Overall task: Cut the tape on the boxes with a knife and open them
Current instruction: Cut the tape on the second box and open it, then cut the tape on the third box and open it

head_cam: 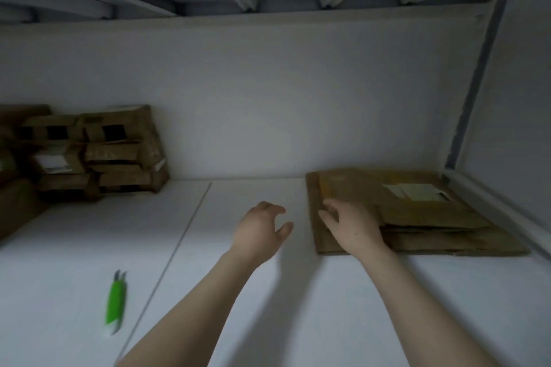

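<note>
A stack of flattened brown cardboard boxes (417, 211) lies on the white table at the right, with a white label on top. My right hand (348, 225) rests over its left edge, fingers spread, holding nothing. Just left of the cardboard, my left hand (261, 228) hovers above the table with fingers apart and empty. A green-handled knife (115, 301) lies on the table at the near left, well away from both hands. A pile of taped brown boxes (98, 152) stands against the wall at the far left.
The white table (238, 292) has a thin seam running diagonally between the knife and my left arm. A white wall rises behind it, and a grey post (474, 89) stands at the right corner. A slatted surface hangs overhead.
</note>
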